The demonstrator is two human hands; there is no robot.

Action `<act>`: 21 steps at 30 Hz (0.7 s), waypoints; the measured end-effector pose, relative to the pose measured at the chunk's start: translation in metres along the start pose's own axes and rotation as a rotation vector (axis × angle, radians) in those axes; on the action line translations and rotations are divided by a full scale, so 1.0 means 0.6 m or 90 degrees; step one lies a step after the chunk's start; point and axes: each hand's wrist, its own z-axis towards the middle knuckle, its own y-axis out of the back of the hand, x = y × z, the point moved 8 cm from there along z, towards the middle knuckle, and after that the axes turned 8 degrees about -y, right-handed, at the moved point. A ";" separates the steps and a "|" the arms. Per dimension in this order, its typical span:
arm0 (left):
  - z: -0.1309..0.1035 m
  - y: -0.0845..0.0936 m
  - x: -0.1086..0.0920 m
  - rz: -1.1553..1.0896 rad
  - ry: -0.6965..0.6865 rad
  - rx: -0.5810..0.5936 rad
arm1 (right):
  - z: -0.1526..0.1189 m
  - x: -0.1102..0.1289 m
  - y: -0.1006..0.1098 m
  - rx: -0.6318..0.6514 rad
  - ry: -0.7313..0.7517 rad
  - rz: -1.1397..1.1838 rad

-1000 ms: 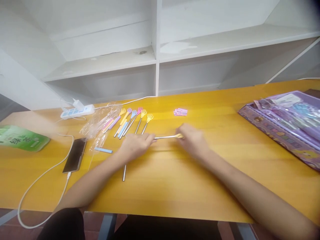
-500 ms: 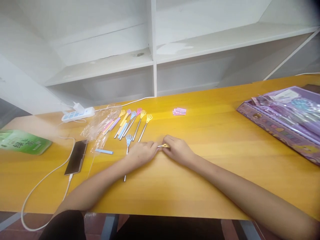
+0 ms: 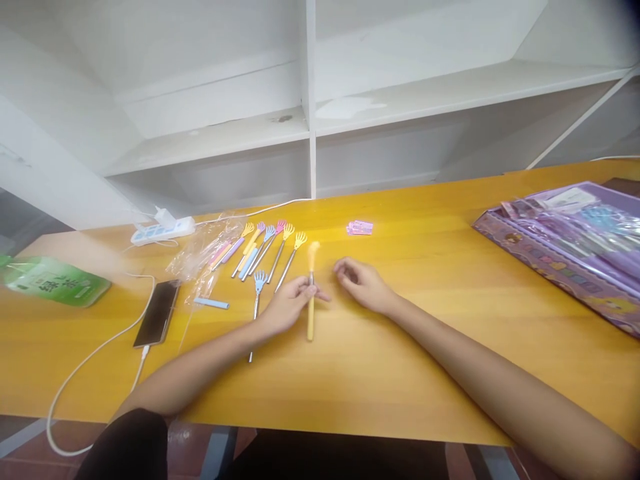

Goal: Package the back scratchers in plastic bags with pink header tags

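Note:
My left hand (image 3: 290, 303) pinches a yellow back scratcher (image 3: 311, 313) by its metal rod, just above the yellow handle sleeve. The scratcher points away from me, its claw end blurred. To the right, apart from it, my right hand (image 3: 365, 285) is loosely curled and open, with nothing visible in it. A blue back scratcher (image 3: 259, 280) lies partly under my left wrist. Beyond it, several back scratchers (image 3: 283, 257) with yellow, blue, pink and purple claws lie in a row. A loose blue handle sleeve (image 3: 212, 303) rests left of them.
A clear plastic bag (image 3: 195, 253), a phone (image 3: 157, 313) on a white charging cable and a power strip (image 3: 164, 230) are on the left, near a green package (image 3: 60, 283). Pink labels (image 3: 360, 228) lie near the back. A purple box (image 3: 555, 257) holds wrapped items at right.
My right hand has come off the yellow back scratcher. My left hand has turned it from pointing sideways to pointing away from me, and its yellow handle now shows.

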 end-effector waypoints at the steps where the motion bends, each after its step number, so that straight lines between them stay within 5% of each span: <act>1: 0.003 0.008 0.002 -0.021 -0.002 -0.038 | -0.010 0.011 -0.022 0.088 0.005 0.044; 3: 0.007 0.022 0.003 -0.023 -0.008 -0.097 | -0.037 0.034 -0.070 0.263 0.005 0.145; 5: 0.009 0.025 -0.006 -0.008 -0.023 -0.104 | -0.058 0.050 -0.105 0.345 -0.006 0.206; 9: 0.006 0.033 -0.056 0.070 -0.064 0.030 | -0.057 0.047 -0.125 0.292 -0.028 0.224; 13: -0.017 0.134 -0.090 0.512 -0.076 0.038 | -0.040 0.024 -0.113 0.231 -0.086 0.301; 16: -0.058 0.260 -0.061 0.849 0.104 -0.133 | -0.035 0.021 -0.107 0.212 -0.085 0.309; 18: -0.093 0.314 -0.010 0.921 0.276 -0.132 | -0.036 0.027 -0.109 0.218 -0.065 0.280; 21: -0.132 0.338 0.058 0.880 0.411 -0.057 | -0.038 0.033 -0.115 0.229 -0.054 0.240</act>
